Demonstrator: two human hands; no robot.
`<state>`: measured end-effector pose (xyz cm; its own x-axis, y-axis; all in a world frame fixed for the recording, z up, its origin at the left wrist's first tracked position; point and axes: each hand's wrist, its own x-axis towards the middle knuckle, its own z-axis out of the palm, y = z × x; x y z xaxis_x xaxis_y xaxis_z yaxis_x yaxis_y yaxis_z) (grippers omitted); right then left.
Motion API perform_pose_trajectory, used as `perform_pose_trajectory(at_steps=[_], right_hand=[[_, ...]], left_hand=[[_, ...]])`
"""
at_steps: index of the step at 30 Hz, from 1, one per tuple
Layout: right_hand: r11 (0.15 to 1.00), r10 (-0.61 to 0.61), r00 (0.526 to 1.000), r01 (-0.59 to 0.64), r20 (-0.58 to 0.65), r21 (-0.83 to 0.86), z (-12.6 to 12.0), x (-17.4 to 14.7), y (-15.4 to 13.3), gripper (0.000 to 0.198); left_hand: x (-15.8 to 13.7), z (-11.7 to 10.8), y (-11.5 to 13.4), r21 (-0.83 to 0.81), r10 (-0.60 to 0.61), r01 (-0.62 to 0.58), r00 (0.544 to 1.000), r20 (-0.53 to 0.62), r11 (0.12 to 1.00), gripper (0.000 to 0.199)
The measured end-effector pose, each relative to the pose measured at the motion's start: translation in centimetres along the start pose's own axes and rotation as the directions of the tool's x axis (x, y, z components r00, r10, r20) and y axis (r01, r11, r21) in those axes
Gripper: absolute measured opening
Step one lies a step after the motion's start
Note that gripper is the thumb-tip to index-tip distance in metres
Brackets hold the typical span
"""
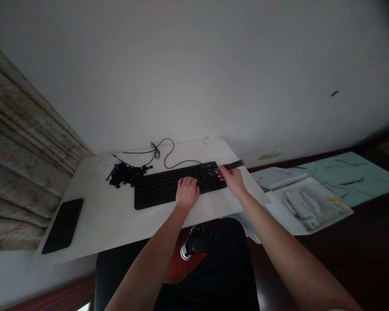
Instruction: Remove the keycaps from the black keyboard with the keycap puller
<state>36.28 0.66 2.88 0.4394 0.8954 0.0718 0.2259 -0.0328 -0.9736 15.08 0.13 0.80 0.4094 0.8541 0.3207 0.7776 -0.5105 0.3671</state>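
Observation:
A black keyboard (158, 188) lies on the white desk, its cable running off behind it. My left hand (187, 192) rests on its lower middle, fingers stretched out over the keys. Above the keyboard's right end, my right hand (231, 176) is closed around a keycap puller (234, 164). Thin wire prongs (213, 171) point left from that hand over the right-hand keys; a dark, brush-like end sticks out to the right. Whether the prongs grip a key is too small to tell. Beside the keyboard's left end lies a heap of loose black keycaps (125, 174).
A black phone-like slab (63, 224) lies at the desk's (100, 224) left front. Behind the keyboard, a black cable (155, 151) is bundled near the wall. A patterned curtain (16, 172) hangs at left. Right of the desk are papers (278, 177) and a plastic-wrapped package (311, 203).

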Motion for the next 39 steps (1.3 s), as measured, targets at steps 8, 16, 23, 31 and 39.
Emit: perform_pose_trajectory(at_steps=[8,16,23,31,39], right_hand=[[0.893,0.004,0.938,0.154,0.348,-0.423,1.9,0.6,-1.8,0.029],[0.9,0.018,0.902,0.173,0.431,-0.4,2.9,0.8,-2.9,0.018],[0.884,0.078,0.9,0.137,0.429,-0.448,3.0,1.6,-3.4,0.02],[0.917,0.157,0.898,0.022,0.412,-0.397,3.4,1.0,-4.6,0.019],[0.937,0.148,0.912,-0.006,0.382,-0.348,2.9,0.5,-4.1,0.018]], left_hand=[[0.1,-0.1,0.2,0.08,0.005,-0.006,1.0,0.006,0.997,0.013],[0.1,-0.2,0.4,0.111,-0.002,-0.001,1.0,0.028,0.994,0.016],[0.1,-0.2,0.4,0.108,-0.002,-0.001,1.0,0.025,0.994,0.016],[0.1,-0.3,0.5,0.125,-0.009,0.006,1.0,0.027,0.992,0.018],[1.7,-0.8,0.9,0.171,-0.011,-0.008,0.994,0.108,0.985,0.024]])
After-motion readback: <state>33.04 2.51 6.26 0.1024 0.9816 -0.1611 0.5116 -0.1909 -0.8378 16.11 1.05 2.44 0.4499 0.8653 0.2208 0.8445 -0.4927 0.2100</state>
